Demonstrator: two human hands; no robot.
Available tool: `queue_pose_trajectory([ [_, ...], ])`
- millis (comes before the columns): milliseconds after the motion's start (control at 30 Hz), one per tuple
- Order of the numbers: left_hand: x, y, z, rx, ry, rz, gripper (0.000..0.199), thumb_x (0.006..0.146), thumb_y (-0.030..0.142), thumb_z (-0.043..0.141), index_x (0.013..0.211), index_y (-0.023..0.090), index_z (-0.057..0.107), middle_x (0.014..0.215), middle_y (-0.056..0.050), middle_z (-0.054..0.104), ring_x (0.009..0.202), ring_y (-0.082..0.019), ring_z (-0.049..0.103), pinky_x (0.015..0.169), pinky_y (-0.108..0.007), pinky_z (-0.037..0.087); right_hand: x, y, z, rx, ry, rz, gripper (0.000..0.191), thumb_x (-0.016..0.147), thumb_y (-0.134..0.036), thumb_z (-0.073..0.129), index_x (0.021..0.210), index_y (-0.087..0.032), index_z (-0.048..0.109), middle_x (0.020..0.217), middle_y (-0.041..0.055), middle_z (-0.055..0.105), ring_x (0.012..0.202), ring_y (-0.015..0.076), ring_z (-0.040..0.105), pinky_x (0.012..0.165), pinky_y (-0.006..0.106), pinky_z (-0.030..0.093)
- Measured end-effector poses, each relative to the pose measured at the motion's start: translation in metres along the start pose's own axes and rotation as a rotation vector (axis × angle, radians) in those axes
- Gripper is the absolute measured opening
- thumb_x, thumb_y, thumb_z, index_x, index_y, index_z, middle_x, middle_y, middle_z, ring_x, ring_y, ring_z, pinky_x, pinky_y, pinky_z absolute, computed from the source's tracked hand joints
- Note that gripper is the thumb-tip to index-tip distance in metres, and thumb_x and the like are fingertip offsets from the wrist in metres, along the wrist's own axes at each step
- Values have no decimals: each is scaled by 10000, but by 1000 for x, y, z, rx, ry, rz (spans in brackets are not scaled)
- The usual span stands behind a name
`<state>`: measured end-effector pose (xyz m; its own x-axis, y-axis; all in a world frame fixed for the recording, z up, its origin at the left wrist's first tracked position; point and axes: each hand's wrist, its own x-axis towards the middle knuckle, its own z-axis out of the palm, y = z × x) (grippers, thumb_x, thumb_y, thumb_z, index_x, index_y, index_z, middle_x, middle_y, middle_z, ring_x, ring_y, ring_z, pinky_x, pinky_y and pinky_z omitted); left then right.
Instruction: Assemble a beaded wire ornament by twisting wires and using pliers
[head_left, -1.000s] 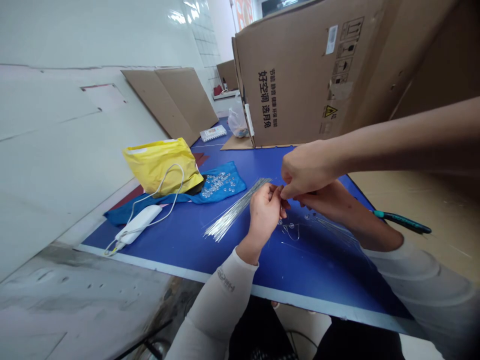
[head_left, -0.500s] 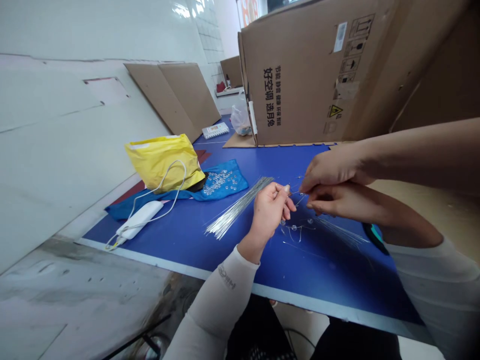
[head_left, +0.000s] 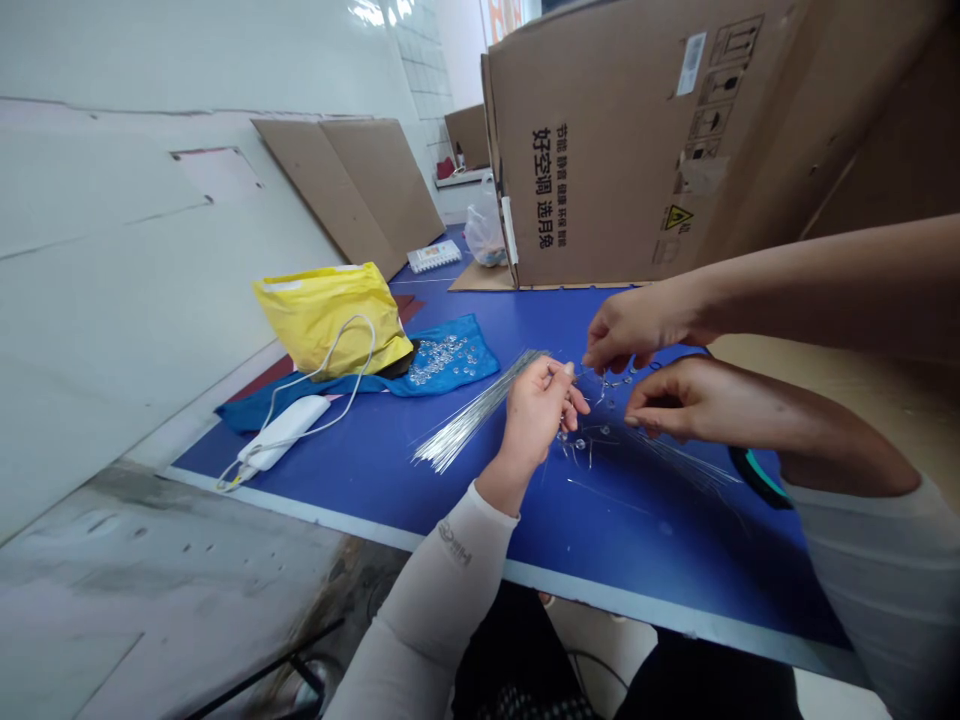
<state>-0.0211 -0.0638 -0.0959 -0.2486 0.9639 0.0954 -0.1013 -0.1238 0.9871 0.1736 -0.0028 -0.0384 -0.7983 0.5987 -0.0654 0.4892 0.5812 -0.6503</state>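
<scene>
"Who is at the table?"

"A seated worker in pale sleeves leans over a blue work board [head_left: 315, 468], one forearm entering from the bottom of the frame, the other from the right. A co-worker's bare forearm [head_left: 817, 275] reaches in from the upper right."

"The left hand [head_left: 534, 415]?"

"Raised from the board, palm turned inward, with thumb and fingertips pinched shut on a thin wire [head_left: 589, 375]."

"And the right hand [head_left: 694, 405]?"

"Extended across the board, palm down, fingers loosely curled around nothing visible. Its fingertips hover close to the beaded wires [head_left: 585, 445], which lie on the board between the hands."

"The co-worker's hand [head_left: 630, 325]?"

"Angled downward just beside the left hand, fingers gathered at the wire. Whether they grip it cannot be told."

"What surrounds them?"

"A fanned bundle of silver wires [head_left: 472, 420] sits next to the left hand. Clear beads [head_left: 442, 360] are heaped on a blue cloth [head_left: 480, 355] beyond it, against a yellow plastic bag [head_left: 330, 320]. A white power bank [head_left: 283, 432] and its cable lie nearer the board's edge. Teal-handled pliers [head_left: 759, 478] show beneath the right forearm, and a large cardboard box [head_left: 637, 150] stands at the far side."
</scene>
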Motion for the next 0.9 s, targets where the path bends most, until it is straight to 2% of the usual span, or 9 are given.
queue_pose_trajectory([
  [200, -1, 0, 0, 6, -18, -15, 284, 976, 409, 603, 799, 212, 501, 538, 48, 634, 336, -53, 464, 361, -161, 313, 1, 2, 0, -22, 14, -27, 245, 840, -324, 579, 726, -182, 744, 573, 27, 637, 518, 145, 519, 504, 267, 367],
  [333, -1, 1, 0, 1, -7, -15, 250, 978, 363, 592, 799, 211, 506, 537, 47, 637, 336, -54, 460, 358, -162, 307, 0, 0, -1, -43, -15, -32, 263, 843, -316, 571, 648, -199, 701, 559, 16, 618, 497, 129, 488, 494, 265, 350],
  [533, -1, 1, -2, -29, -17, -10, 275, 970, 398, 608, 802, 209, 500, 553, 45, 644, 346, -50, 458, 380, -165, 317, 1, -3, -4, -62, -55, 33, 245, 833, -317, 627, 626, -213, 705, 533, 4, 608, 470, 120, 505, 496, 267, 352],
  [700, 0, 4, -4, -66, -12, -41, 253, 991, 354, 581, 809, 202, 494, 545, 42, 643, 347, -47, 456, 385, -163, 288, 2, 4, 1, -26, -135, 44, 358, 872, -495, 570, 714, -195, 682, 594, 16, 629, 528, 142, 549, 538, 285, 414],
  [900, 0, 9, -4, -92, 7, -59, 208, 1018, 277, 536, 834, 200, 478, 539, 43, 641, 340, -46, 452, 391, -166, 278, -2, 14, 22, 65, 25, 92, 376, 879, -539, 590, 712, -215, 679, 635, 28, 639, 560, 158, 535, 565, 317, 406],
])
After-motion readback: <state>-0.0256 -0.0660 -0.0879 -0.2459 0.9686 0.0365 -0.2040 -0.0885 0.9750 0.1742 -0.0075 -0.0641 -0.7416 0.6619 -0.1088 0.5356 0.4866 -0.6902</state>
